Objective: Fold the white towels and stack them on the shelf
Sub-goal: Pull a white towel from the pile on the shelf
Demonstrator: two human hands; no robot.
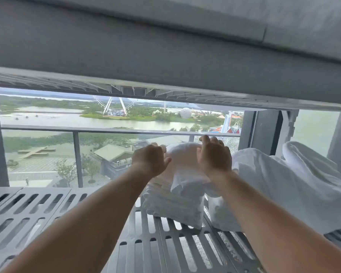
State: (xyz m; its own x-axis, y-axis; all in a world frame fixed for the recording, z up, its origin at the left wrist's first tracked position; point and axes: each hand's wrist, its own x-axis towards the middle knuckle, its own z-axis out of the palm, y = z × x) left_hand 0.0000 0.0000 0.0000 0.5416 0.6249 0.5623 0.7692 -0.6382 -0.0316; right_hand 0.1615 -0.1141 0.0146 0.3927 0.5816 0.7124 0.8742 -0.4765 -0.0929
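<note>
A stack of folded white towels [173, 205] stands on the grey slatted shelf [37, 211], right of its middle. On top of the stack lies a loosely folded white towel [182, 160]. My left hand [151, 159] grips this top towel at its left side and my right hand [215, 156] grips it at the right, fingers curled over its far edge. A heap of unfolded white towels [283, 184] lies on the shelf just right of the stack.
Another slatted shelf [165, 93] hangs close above, carrying a grey cushion or mattress [146, 46]. Behind the shelf is a window with a glass balcony railing [77, 131]. A dark window frame [264, 131] stands behind the heap.
</note>
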